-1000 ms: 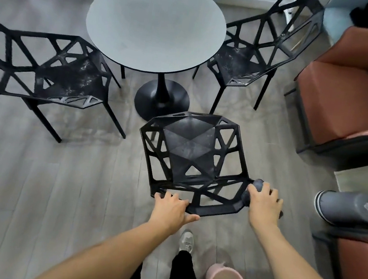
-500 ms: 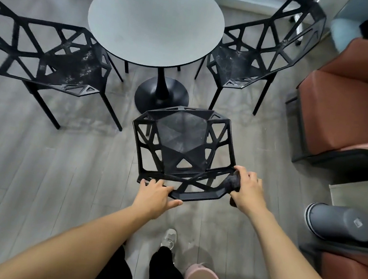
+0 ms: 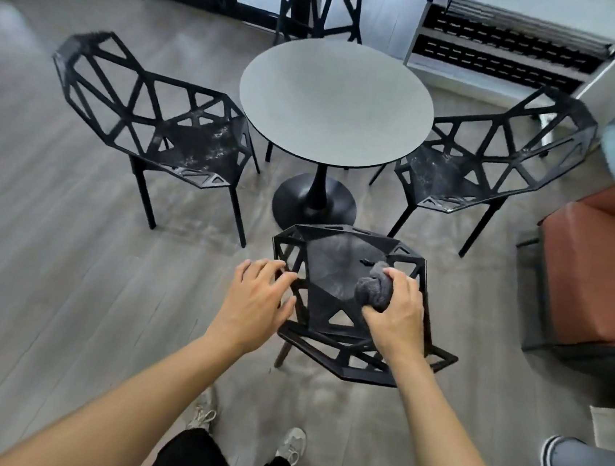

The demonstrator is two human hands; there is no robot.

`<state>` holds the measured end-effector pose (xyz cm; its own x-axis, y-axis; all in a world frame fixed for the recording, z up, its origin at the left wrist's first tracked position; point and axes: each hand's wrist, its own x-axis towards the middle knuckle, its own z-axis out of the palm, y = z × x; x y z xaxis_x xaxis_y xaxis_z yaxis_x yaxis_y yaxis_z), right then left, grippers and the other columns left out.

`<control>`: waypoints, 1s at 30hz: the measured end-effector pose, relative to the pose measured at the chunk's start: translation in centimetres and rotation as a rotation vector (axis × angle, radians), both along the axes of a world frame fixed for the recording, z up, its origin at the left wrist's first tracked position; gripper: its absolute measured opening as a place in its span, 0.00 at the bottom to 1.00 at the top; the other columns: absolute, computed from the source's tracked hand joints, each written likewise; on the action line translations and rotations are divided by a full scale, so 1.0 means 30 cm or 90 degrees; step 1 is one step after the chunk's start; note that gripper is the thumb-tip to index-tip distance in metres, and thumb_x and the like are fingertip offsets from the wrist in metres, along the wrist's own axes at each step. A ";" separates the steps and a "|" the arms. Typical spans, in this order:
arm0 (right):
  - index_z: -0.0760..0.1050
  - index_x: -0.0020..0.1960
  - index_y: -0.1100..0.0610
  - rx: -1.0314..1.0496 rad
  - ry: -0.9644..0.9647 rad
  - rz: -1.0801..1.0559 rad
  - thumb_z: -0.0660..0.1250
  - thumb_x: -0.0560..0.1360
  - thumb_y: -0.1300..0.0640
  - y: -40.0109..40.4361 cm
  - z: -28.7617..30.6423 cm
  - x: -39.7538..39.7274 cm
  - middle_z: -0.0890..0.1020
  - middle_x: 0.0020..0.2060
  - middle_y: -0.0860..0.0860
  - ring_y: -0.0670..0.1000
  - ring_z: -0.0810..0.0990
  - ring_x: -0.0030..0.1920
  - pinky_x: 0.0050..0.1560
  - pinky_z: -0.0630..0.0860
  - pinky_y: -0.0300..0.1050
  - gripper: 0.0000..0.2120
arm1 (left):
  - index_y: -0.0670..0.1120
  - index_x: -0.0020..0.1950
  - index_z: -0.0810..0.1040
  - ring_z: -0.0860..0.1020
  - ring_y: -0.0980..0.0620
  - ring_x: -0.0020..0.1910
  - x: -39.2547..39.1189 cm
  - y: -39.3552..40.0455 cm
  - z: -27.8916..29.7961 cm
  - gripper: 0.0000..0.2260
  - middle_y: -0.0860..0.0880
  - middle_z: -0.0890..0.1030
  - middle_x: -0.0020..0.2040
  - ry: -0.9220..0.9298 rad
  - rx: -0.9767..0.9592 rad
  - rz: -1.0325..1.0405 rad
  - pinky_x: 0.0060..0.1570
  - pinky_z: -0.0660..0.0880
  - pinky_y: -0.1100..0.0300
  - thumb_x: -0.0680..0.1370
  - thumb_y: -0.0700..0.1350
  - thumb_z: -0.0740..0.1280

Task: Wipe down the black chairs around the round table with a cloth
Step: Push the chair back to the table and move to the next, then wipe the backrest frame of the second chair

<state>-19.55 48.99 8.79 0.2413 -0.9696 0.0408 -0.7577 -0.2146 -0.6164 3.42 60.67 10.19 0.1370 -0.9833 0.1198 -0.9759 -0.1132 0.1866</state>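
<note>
Grey cloth (image 3: pixel 374 290) bunched in right hand (image 3: pixel 396 314), pressed on near chair (image 3: pixel 336 273) seat. Left hand (image 3: pixel 257 299) loose-fingered, steadying frame. Left chair (image 3: pixel 193 145), right chair (image 3: pixel 455 180) looked dusty, probably undone.

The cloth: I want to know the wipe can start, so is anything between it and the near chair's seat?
Nothing visible. The right hand grips the cloth directly over the near chair seat.

Black lattice chairs (image 3: pixel 336 273) ring a pale grey round table (image 3: pixel 337 99) — dark grey cloth (image 3: pixel 374 289), rust-red seat (image 3: pixel 598 263).
</note>
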 end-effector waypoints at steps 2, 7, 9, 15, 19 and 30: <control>0.72 0.67 0.53 -0.018 -0.010 0.028 0.78 0.65 0.59 -0.002 0.029 0.109 0.75 0.61 0.51 0.55 0.74 0.59 0.62 0.75 0.57 0.33 | 0.52 0.62 0.78 0.73 0.44 0.66 0.083 0.017 0.045 0.19 0.48 0.78 0.63 -0.003 -0.025 0.033 0.66 0.69 0.44 0.78 0.58 0.58; 0.71 0.69 0.52 -0.043 -0.045 0.089 0.78 0.66 0.59 0.012 0.098 0.408 0.74 0.63 0.50 0.54 0.73 0.62 0.65 0.74 0.57 0.33 | 0.51 0.62 0.78 0.73 0.44 0.65 0.329 0.070 0.110 0.17 0.47 0.78 0.63 -0.016 -0.068 0.109 0.65 0.70 0.45 0.78 0.57 0.63; 0.71 0.69 0.52 -0.051 -0.055 0.114 0.77 0.67 0.60 0.027 0.120 0.534 0.74 0.63 0.50 0.54 0.73 0.62 0.65 0.74 0.57 0.32 | 0.51 0.61 0.79 0.73 0.44 0.64 0.441 0.096 0.128 0.16 0.47 0.78 0.63 -0.016 -0.080 0.129 0.64 0.70 0.45 0.77 0.57 0.64; 0.70 0.68 0.49 -0.024 -0.095 0.149 0.78 0.66 0.60 0.082 0.160 0.880 0.73 0.62 0.47 0.51 0.73 0.61 0.65 0.74 0.55 0.33 | 0.50 0.60 0.79 0.74 0.45 0.63 0.743 0.181 0.165 0.14 0.47 0.79 0.61 -0.009 -0.119 0.163 0.64 0.70 0.46 0.76 0.53 0.69; 0.71 0.69 0.51 -0.021 -0.098 0.184 0.78 0.66 0.61 0.099 0.173 1.074 0.73 0.63 0.48 0.51 0.72 0.62 0.66 0.74 0.54 0.34 | 0.50 0.60 0.79 0.73 0.45 0.62 0.907 0.212 0.180 0.14 0.48 0.79 0.60 -0.006 -0.123 0.210 0.63 0.70 0.47 0.77 0.53 0.68; 0.70 0.69 0.50 -0.015 -0.081 0.261 0.78 0.66 0.61 -0.079 0.155 1.463 0.72 0.62 0.48 0.51 0.72 0.61 0.66 0.73 0.53 0.34 | 0.51 0.58 0.79 0.72 0.48 0.60 1.231 0.108 0.147 0.13 0.48 0.79 0.58 0.001 -0.123 0.298 0.60 0.71 0.47 0.77 0.53 0.65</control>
